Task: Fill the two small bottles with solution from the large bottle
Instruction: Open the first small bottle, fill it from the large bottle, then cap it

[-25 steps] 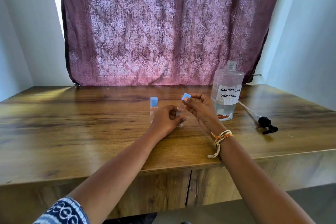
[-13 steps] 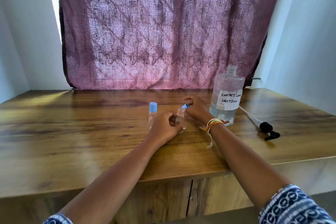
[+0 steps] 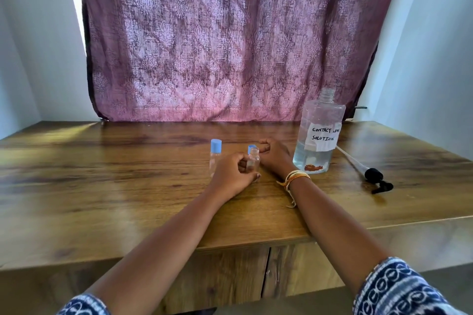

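A small clear bottle (image 3: 254,161) stands uncapped near the middle of the wooden table (image 3: 102,186), and my left hand (image 3: 231,175) grips it from the left. Its blue cap (image 3: 250,148) sits low just behind the bottle neck, partly hidden, and the curled fingers of my right hand (image 3: 273,156) pinch it down at the tabletop. A second small bottle (image 3: 215,155) with a blue cap on stands just left of my left hand. The large open bottle (image 3: 320,120), labelled contact lens solution and about a quarter full, stands to the right of my right hand.
A black pump head with its long tube (image 3: 372,176) lies on the table right of the large bottle. A purple patterned curtain (image 3: 230,46) hangs along the table's back edge. White walls close in both sides.
My right hand came down from above the small bottle with the blue cap and now lies at table level behind it. My left hand kept its grip on the bottle.
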`<action>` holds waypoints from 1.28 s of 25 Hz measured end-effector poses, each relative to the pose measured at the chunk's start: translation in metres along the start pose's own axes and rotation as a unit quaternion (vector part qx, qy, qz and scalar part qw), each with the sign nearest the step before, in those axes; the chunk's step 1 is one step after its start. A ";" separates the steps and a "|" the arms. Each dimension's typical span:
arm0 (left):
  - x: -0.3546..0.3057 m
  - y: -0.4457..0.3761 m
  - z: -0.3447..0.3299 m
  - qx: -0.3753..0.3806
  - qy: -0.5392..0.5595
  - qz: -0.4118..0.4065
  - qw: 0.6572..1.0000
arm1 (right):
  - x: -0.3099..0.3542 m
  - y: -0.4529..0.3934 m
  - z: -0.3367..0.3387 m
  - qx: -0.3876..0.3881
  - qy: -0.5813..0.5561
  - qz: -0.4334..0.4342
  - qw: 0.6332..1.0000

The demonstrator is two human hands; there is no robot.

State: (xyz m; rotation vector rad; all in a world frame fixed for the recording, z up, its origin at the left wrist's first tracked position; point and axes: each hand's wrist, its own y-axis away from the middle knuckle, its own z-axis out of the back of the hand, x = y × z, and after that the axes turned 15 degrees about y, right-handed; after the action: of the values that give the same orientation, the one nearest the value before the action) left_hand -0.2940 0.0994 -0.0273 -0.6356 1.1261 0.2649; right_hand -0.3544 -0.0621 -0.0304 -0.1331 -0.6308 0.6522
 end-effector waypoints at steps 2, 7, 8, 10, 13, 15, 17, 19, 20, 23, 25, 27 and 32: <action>0.000 0.000 0.000 0.000 -0.004 0.002 1.000 | 0.000 0.002 0.002 0.004 0.001 0.004 1.000; 0.000 0.001 -0.001 -0.004 -0.007 -0.002 1.000 | -0.002 0.015 0.010 0.015 0.022 0.007 1.000; -0.001 0.002 -0.001 -0.006 -0.009 -0.005 1.000 | -0.003 0.021 0.010 0.022 0.016 0.014 1.000; -0.002 0.004 -0.002 -0.006 -0.013 -0.011 1.000 | -0.006 0.037 0.014 0.034 0.011 0.018 0.999; -0.005 0.011 -0.004 0.017 -0.027 -0.028 0.999 | -0.011 0.068 0.027 0.011 0.029 0.017 0.999; -0.007 0.016 -0.003 0.035 -0.031 -0.036 0.998 | -0.010 0.089 0.038 -0.042 -0.004 0.012 0.999; -0.008 0.017 -0.003 0.051 -0.039 -0.040 0.997 | -0.007 0.106 0.052 -0.139 -0.040 0.009 0.989; -0.005 0.016 -0.003 0.053 -0.037 -0.038 0.997 | -0.006 0.111 0.068 -0.230 -0.083 0.006 0.970; -0.006 0.017 -0.003 0.052 -0.035 -0.037 0.997 | -0.006 0.110 0.076 -0.271 -0.094 0.005 0.958; -0.005 0.017 -0.002 0.058 -0.033 -0.046 0.997 | -0.012 0.093 0.100 -0.379 -0.092 -0.006 0.921; -0.003 0.016 -0.002 0.058 -0.032 -0.054 0.996 | -0.018 0.074 0.113 -0.380 -0.080 -0.031 0.921; -0.002 0.016 -0.003 0.051 -0.030 -0.060 0.996 | -0.025 0.052 0.125 -0.302 -0.099 -0.043 0.947; -0.002 0.016 -0.004 0.049 -0.014 -0.067 0.996 | -0.037 0.025 0.147 -0.160 -0.188 -0.041 0.968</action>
State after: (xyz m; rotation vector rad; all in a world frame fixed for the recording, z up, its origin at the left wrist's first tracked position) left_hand -0.3060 0.1096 -0.0323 -0.6159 1.0575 0.1040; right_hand -0.4766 -0.0756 0.0622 -0.2866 -1.1030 0.4942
